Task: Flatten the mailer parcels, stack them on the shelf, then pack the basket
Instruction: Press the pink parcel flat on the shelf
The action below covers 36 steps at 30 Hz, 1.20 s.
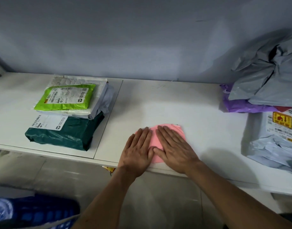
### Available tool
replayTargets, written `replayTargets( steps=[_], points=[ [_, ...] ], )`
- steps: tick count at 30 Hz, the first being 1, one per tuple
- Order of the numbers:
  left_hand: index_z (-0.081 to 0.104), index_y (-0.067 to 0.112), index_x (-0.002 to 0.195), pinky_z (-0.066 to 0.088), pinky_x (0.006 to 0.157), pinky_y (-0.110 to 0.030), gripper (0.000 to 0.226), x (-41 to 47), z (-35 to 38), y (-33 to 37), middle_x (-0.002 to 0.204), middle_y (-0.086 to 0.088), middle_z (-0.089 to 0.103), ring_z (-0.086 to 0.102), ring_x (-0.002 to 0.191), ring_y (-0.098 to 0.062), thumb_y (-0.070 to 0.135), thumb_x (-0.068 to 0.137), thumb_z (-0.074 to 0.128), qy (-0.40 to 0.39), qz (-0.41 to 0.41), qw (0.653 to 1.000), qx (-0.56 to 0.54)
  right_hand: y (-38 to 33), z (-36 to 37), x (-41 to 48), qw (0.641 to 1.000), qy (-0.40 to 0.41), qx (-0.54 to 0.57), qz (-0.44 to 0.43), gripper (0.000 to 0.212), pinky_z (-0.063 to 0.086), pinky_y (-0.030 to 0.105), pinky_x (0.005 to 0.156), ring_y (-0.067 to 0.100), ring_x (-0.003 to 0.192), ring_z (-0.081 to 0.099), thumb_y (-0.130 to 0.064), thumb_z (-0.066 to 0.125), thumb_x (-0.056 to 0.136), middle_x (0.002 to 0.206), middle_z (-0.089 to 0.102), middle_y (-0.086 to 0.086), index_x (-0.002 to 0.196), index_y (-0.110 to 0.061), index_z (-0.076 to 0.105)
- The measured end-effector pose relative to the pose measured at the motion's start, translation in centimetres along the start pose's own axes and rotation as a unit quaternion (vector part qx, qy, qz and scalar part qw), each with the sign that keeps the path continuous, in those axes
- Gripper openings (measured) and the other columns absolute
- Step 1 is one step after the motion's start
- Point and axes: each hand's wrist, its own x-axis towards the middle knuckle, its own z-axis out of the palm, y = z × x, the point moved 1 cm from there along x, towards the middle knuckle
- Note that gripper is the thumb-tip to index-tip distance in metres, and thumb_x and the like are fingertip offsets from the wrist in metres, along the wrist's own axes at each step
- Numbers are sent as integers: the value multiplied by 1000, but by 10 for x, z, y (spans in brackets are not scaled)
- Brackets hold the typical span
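Both flat hands, left (137, 152) and right (174, 150), press a pink mailer (172, 131) onto the white shelf (199, 123).

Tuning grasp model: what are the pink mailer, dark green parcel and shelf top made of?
Pink mailer: thin matte plastic film, seemingly; lies flat. Dark green parcel: glossy poly film; wrinkles catch light. Shelf top: smooth white board, perhaps laminate; seam shows.

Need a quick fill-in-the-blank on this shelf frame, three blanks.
1. The left hand and right hand press flat on a mailer coloured ___.
2. The lime parcel lies on ___ of the left stack.
3. The grey bags at the right rest on a bag coloured ___.
Missing words: pink; top; purple.
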Motion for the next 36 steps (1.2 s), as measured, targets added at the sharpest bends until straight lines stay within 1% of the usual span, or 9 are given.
replayTargets(
  steps=[8, 11, 15, 19, 24, 27, 30, 33, 36],
  points=[
    [38, 7, 148, 32, 113, -42, 62, 0, -10, 4, 152, -11, 40, 38, 140, -28, 43, 100, 24, -19, 4, 1000, -8, 20, -7, -18, 998, -24, -21, 56, 93, -4, 34, 121, 19, 150, -1, -68, -15, 85, 163, 1, 5, 155, -11, 6],
    [32, 11, 151, 23, 117, -39, 61, 8, -19, 5, 158, -7, 30, 26, 146, -26, 43, 100, 28, -29, -7, 999, -42, 16, -16, -11, 994, -84, 10, 74, 74, -5, 35, 121, 20, 150, -11, -57, 10, 97, 163, -10, 4, 156, -12, -1],
    [47, 14, 137, 40, 104, -40, 47, 13, -46, 8, 143, -6, 46, 43, 129, -29, 26, 92, 52, 10, -91, 985, -148, 5, -38, -11, 982, 28, 114, 147, 54, 30, 36, 114, 29, 142, 22, -36, 47, 95, 154, 23, 11, 143, -14, 34],
    [44, 15, 138, 44, 93, -43, 48, -2, -62, 6, 133, -9, 48, 48, 116, -31, 25, 92, 52, -1, -242, 956, -167, 6, -44, -23, 942, 19, 157, 296, 43, 43, 38, 96, 33, 119, 43, -26, 46, 93, 134, 38, 12, 135, -15, 46],
    [39, 12, 144, 46, 97, -39, 58, -10, -63, 5, 138, -13, 42, 49, 119, -34, 14, 88, 55, -21, -372, 854, -363, 12, -52, -20, 888, -3, 306, 343, 33, 48, 32, 88, 29, 111, 55, -22, 54, 89, 122, 57, 11, 120, -11, 56],
    [37, 13, 145, 50, 80, -32, 66, -6, -63, 3, 135, -12, 48, 56, 113, -33, 9, 83, 59, -3, -435, 769, -468, 13, -55, -22, 789, 26, 470, 395, 35, 57, 41, 79, 30, 103, 60, -15, 60, 81, 111, 61, 8, 116, -14, 58],
    [41, 11, 142, 52, 81, -34, 65, -3, -62, -3, 126, -13, 56, 60, 108, -36, 8, 81, 63, -3, -470, 691, -550, 16, -55, -24, 742, 7, 539, 397, 28, 51, 28, 60, 29, 90, 65, -7, 58, 79, 106, 68, 13, 105, -12, 66],
    [54, 9, 92, 37, 57, -27, 13, -2, -64, -9, 87, -9, 52, 44, 62, -24, 7, 84, 64, -16, -475, 641, -603, 16, -61, -24, 706, 4, 595, 385, 22, 52, 28, 61, 27, 82, 65, 2, 54, 84, 99, 70, 13, 91, -12, 68],
    [62, 9, 81, 34, 56, -27, 7, -3, -65, -13, 79, -9, 56, 44, 64, -24, 9, 84, 68, -13, -466, 611, -640, 17, -62, -21, 675, 17, 631, 382, 19, 54, 37, 76, 30, 89, 66, 2, 57, 86, 101, 70, 14, 89, -12, 69]
  ],
)
